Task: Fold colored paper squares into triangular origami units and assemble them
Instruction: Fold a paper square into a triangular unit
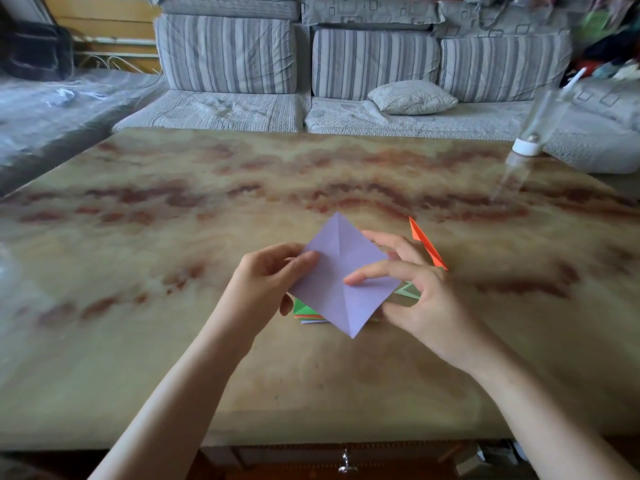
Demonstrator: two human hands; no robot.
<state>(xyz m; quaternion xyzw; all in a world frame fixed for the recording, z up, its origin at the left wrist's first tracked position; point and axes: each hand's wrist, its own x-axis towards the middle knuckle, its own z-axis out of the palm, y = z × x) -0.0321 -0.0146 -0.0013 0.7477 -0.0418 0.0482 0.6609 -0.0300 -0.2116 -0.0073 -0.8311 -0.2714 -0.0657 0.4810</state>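
A lilac paper square with crease lines is held corner-up, like a diamond, above the table. My left hand pinches its left corner between thumb and fingers. My right hand holds the right corner, its index finger stretched across the sheet's middle. Under the sheet lies a stack of coloured paper, green on top, mostly hidden. A folded orange piece lies just behind my right hand, and a pale green folded piece peeks out beneath it.
The marbled brown table spreads wide on all sides. An upturned clear bottle with a white cap stands at the far right edge. A striped grey sofa with a small cushion runs behind the table.
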